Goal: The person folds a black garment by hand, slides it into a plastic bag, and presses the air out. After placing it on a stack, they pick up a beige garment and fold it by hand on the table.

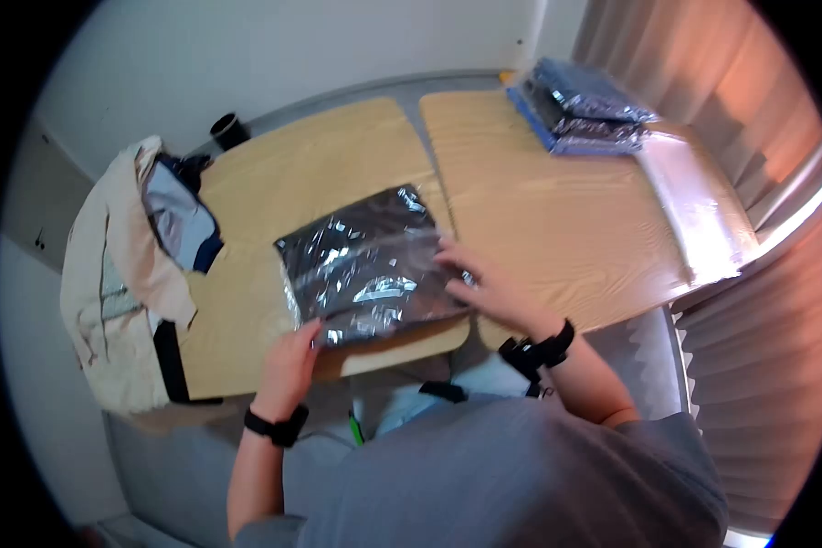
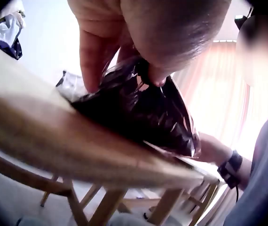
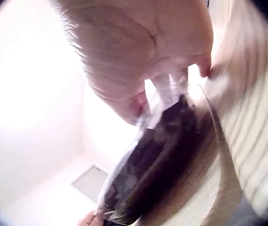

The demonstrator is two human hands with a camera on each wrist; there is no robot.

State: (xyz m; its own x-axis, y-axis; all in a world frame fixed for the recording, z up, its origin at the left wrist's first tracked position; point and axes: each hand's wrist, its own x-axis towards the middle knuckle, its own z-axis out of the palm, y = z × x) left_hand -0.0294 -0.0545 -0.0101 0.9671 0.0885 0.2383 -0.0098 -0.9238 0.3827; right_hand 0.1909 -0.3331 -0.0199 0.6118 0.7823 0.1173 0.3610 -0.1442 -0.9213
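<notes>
A dark folded item in a clear, shiny plastic bag [image 1: 365,265] lies flat near the table's front edge. My left hand [image 1: 288,370] pinches the bag's near left corner; in the left wrist view its thumb and fingers [image 2: 91,70] close on the dark package [image 2: 134,108]. At the bag's right side is my right hand [image 1: 502,292], its fingers spread over the edge. The right wrist view shows those fingers [image 3: 167,84] touching the clear film at the end of the package [image 3: 157,155]; whether they grip it is hard to tell.
Several bagged garments [image 1: 584,110] are stacked at the back right, with shiny plastic film [image 1: 694,210] along the right edge. A cream garment [image 1: 123,274] and a light blue and navy one [image 1: 183,219] lie at the left. A black cup [image 1: 229,131] stands behind the table; a gap separates two tabletops.
</notes>
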